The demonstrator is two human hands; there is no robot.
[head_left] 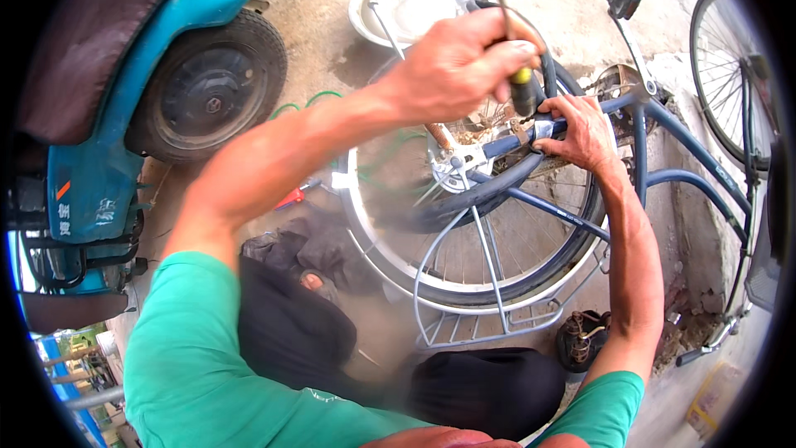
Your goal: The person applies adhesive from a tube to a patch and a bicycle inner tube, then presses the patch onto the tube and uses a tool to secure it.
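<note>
A screwdriver (521, 93) with a yellow and black handle is in my left hand (460, 66). Its thin shaft points up and its handle points down, close above the blue frame tube. My right hand (582, 131) is closed round a black inner tube (506, 189), pressing it onto the frame tube beside a small silvery patch. The inner tube loops away from the wheel and is blurred at its left end. Below lies the bicycle (692, 139) on its side, its spoked rear wheel (473, 292) nearest me. What is under my right fingers is hidden.
A metal basin (420, 5) stands beyond the wheel. To the left is a teal vehicle (178, 25) with a black tyre (214, 87). A rear rack (489, 330) juts toward my knees, near a dark shoe (583, 340). Green hose (323, 96) lies behind my left forearm.
</note>
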